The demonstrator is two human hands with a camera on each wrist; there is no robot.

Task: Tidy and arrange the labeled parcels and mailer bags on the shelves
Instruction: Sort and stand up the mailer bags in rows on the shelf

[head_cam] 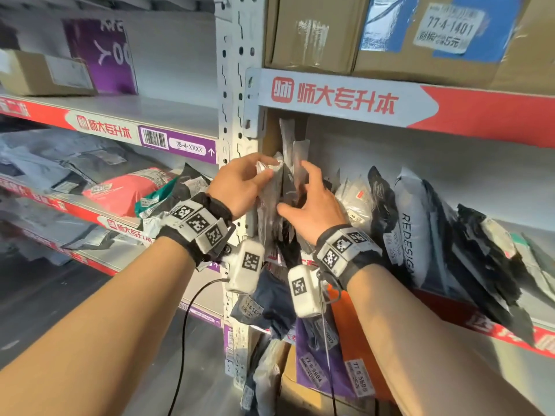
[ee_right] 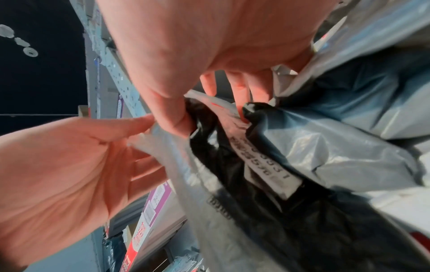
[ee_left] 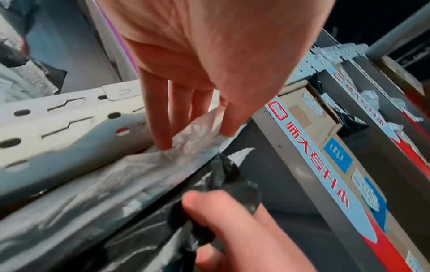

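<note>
Both hands work at the left end of the middle shelf [head_cam: 450, 139], right beside the perforated steel upright [head_cam: 232, 85].

Left hand [head_cam: 243, 187]: fingers curled, pinching the top edge of a thin clear/grey mailer bag [head_cam: 267, 187] that stands upright against the post. In the left wrist view the fingertips [ee_left: 163, 141] press into the crinkled top of that bag [ee_left: 186, 139], thumb on the other side.

Right hand [head_cam: 312, 205]: fingers bent and dug in among the upright bags, thumb and fingers gripping a black mailer bag [head_cam: 288, 181] just right of the clear one. Right wrist view shows the thumb on the black bag [ee_right: 232, 165], which carries a white label [ee_right: 263, 165] w/ printed digits, too blurred to read fully.

Rest of the row: more mailers stand leaning to the right along the shelf, incl. a grey-blue bag marked "REDESIGN" [head_cam: 411, 226] and black ones beyond it. Cardboard boxes [head_cam: 390, 34] sit on the shelf above; one has a sticker reading 77-4-1401. Shelf bay to the left holds a red bag [head_cam: 126, 190], a green one and grey mailers lying flat. Below, more labeled parcels, incl. a purple one [head_cam: 318, 370], near the post's base.
</note>
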